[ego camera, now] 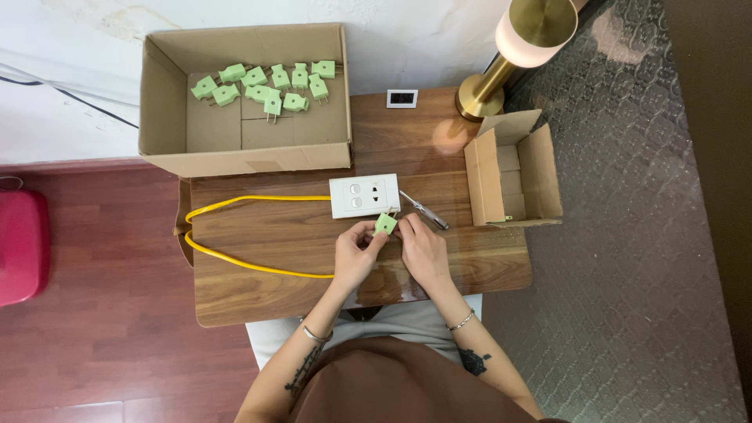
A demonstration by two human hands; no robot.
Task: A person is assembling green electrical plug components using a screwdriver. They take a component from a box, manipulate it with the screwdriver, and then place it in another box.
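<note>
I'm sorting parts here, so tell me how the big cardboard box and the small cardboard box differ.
The big box sits at the table's far left, overhanging the edge; the small box sits at the right. The big box is wide and shallow; the small box is narrower. The big box holds about a dozen green plugs; the small box looks empty. Both are plain brown cardboard with open flaps.

1. One head view looks almost straight down from well above the wooden table (258, 298).
2. It faces toward the white wall (63, 117) at the top edge.
3. The frame takes in the whole tabletop, red floor (102, 345) and patterned floor (627, 298).
</note>
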